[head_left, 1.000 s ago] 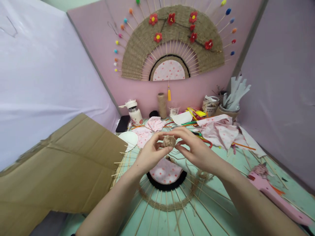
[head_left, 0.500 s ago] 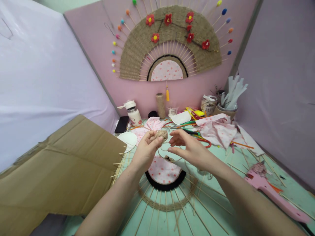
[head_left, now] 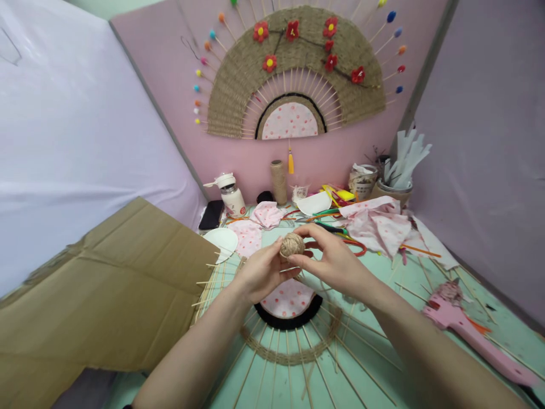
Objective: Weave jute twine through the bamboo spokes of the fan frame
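Note:
A small ball of brown twine (head_left: 292,245) is between my two hands, above the table. My left hand (head_left: 261,270) cups it from the left and below, fingers curved under it. My right hand (head_left: 326,254) grips its right side between thumb and fingers. Beneath my hands lies a fan frame of thin sticks, with a pink dotted half-round of cloth (head_left: 288,299), a black band (head_left: 289,324) round its curved edge, and a woven twine arc (head_left: 289,359) farther out across the sticks.
Cardboard (head_left: 123,284) covers the left side. A pink glue gun (head_left: 472,335) lies at the right. A bottle (head_left: 232,199), phone (head_left: 212,216), twine spool (head_left: 279,183) and cloth scraps (head_left: 378,224) stand or lie behind. A finished fan (head_left: 238,85) hangs on the back panel.
My right hand has moved in and taken hold of the twine ball. My left hand has turned and opened under it, and the ball sits slightly farther right and lower.

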Demonstrator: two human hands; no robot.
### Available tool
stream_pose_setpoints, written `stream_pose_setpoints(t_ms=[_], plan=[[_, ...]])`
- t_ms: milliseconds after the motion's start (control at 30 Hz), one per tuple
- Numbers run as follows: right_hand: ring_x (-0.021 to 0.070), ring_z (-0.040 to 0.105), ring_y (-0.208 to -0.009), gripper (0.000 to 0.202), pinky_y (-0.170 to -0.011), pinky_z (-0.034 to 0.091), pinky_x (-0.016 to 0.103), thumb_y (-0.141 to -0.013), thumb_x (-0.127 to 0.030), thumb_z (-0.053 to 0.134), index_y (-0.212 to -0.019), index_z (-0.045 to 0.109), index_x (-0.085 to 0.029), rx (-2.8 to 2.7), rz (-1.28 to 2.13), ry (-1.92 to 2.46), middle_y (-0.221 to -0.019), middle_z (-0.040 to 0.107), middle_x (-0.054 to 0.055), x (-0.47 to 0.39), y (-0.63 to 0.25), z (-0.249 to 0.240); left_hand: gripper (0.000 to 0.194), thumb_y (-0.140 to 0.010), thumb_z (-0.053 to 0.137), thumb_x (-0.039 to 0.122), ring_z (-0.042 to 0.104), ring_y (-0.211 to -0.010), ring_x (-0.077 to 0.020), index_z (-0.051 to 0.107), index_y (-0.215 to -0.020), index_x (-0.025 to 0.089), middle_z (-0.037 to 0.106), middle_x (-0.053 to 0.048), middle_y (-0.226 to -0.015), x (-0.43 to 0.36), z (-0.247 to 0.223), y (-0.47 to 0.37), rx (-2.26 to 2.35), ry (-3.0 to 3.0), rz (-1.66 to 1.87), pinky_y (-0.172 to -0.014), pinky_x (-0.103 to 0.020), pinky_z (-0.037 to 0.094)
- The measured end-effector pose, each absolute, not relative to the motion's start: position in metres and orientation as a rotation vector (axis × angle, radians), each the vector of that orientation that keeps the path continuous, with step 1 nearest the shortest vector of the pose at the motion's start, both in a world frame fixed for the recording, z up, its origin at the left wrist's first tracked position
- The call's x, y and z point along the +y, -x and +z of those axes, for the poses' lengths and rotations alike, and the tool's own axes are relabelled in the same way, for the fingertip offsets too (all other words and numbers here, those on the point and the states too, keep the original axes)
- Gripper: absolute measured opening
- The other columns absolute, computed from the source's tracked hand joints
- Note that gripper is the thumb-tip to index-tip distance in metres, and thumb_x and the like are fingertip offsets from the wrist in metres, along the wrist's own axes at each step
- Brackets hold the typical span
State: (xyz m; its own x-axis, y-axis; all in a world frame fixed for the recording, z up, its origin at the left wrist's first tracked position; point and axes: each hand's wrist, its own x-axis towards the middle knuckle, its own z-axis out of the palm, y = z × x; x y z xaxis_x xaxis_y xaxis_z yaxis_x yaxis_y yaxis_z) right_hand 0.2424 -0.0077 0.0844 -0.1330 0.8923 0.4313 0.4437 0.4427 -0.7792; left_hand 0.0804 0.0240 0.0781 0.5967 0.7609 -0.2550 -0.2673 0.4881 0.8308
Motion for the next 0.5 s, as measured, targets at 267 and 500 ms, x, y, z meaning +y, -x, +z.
stream_pose_setpoints(t_ms=[267,500], plan=[[0.0196,0.056,-0.083,0.019,-0.071,0.044,0.033,-0.08,-0.025,0.061,-0.095,0.051,-0.02,-1.762,0.372,1.322,-0.092,0.059,0.005,-0.006,-0.241,0.077,0.027,-0.074,0.072,0.031,0.059,-0.087,-0.0132,0.057,-0.093,0.02,0.059,-0.001,-0.096,0.023,0.083,-0.081,0.814,-1.092,0.913,-0.082,-0.031,0.047],[0.0201,0.057,-0.084,0.027,-0.072,0.049,0.036,-0.08,-0.03,0.065,-0.101,0.052,-0.021,-1.768,0.488,1.236,-0.098,0.059,0.006,-0.004,-0.241,0.073,0.023,-0.074,0.07,0.029,0.059,-0.088,-0.0147,0.056,-0.09,0.019,0.059,-0.001,-0.092,0.025,0.075,-0.081,0.801,-1.183,0.988,-0.08,-0.033,0.049]])
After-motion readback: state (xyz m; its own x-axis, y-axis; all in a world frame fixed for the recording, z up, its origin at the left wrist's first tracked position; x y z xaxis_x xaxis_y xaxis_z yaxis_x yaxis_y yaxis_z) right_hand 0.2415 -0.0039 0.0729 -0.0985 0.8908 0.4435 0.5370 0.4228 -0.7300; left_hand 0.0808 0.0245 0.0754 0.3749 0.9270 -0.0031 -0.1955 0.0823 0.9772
